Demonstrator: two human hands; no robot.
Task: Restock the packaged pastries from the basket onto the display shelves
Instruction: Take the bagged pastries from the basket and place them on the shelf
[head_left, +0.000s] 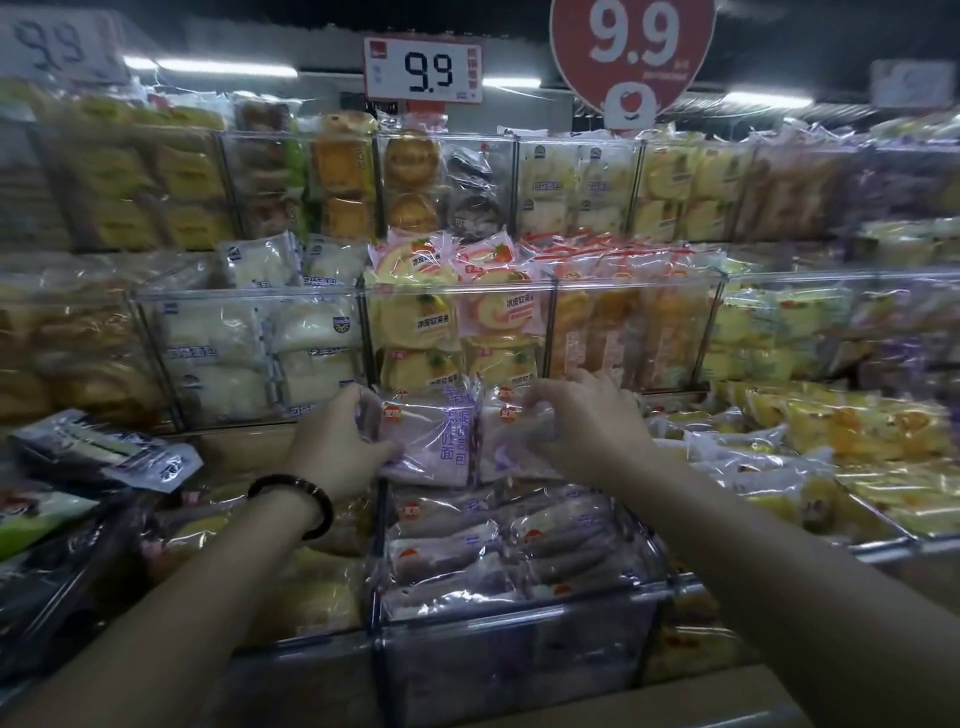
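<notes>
Left hand (345, 441) gripped left purple pastry pack (423, 441), right hand (582, 421) gripped right pack (511, 441); both held upright over clear lower bin (519, 613), likely to stand them as back row. Basket not visible.

Two packets (426, 441) stood side by side at the back of the front bin (519, 618), above the packets lying in it (498, 540), below the middle shelf (457, 291).

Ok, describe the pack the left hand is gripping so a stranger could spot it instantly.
Start at the white 9.9 price card up top and drop straight down to the lowest clear bin, full of purple packs. The lilac pack stands upright above them, pinched by the left hand; unlike its neighbours, it shows large purple lettering.
</notes>
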